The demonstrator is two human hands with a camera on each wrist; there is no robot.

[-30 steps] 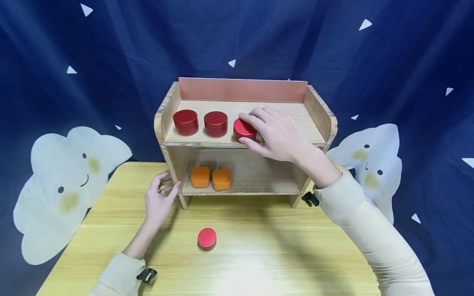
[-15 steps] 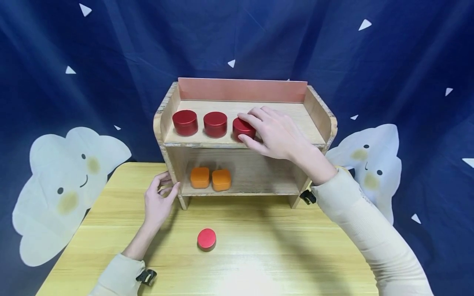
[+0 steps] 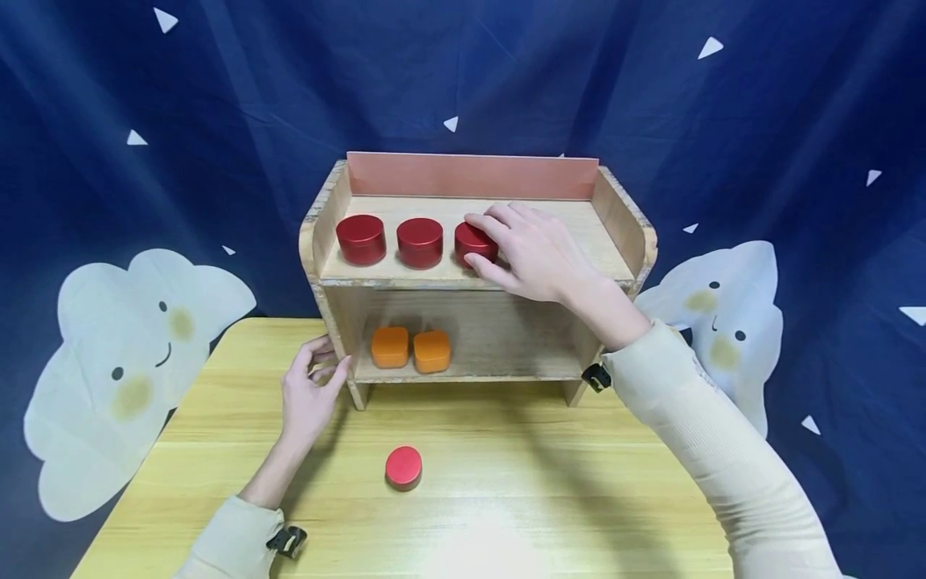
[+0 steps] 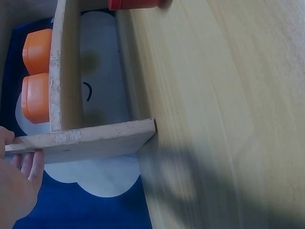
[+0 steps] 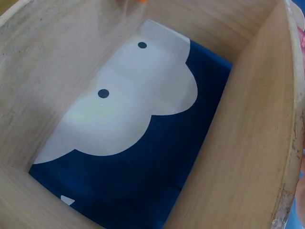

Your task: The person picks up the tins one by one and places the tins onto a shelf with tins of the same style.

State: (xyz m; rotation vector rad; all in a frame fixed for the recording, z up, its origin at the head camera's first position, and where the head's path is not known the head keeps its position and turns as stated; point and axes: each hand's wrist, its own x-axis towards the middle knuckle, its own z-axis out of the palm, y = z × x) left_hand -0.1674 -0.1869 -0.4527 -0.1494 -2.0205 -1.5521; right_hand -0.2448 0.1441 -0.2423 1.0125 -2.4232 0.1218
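My right hand holds a round red tin on the top level of a small wooden shelf, thumb at its front and fingers at its far side. Two like tins, a left one and a middle one, stand in a row to its left. With my left hand I pinch the shelf's left side panel, thumb on one face and fingers on the other. A fourth red tin sits on the table in front. Only a sliver of the right hand shows in the right wrist view.
Two orange square tins, a left one and a right one, stand on the lower level at the left. A pink board closes the top level's back. Behind hangs a blue curtain with white clouds.
My right hand has slid the red tin slightly back from the shelf's front edge, nearly into line with the other two. The left hand stays in place.
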